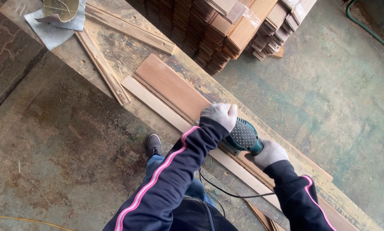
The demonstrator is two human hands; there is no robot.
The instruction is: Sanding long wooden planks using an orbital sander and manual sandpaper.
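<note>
The left hand (219, 114) and right hand (269, 153), both gloved, close their grip on a teal sander (242, 137); its base is hidden, on the reddish plank (170, 87) along the worn surface (128, 51). Stacked boards (226, 30) are cut off at the far edge, above stained concrete floor (328, 98).

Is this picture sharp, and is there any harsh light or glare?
Head view: soft, even daylight, no glare or hard shadows; left hand, right hand and green sander are fairly sharp; the board and stacked planks lean and stretch toward the edges.
</note>
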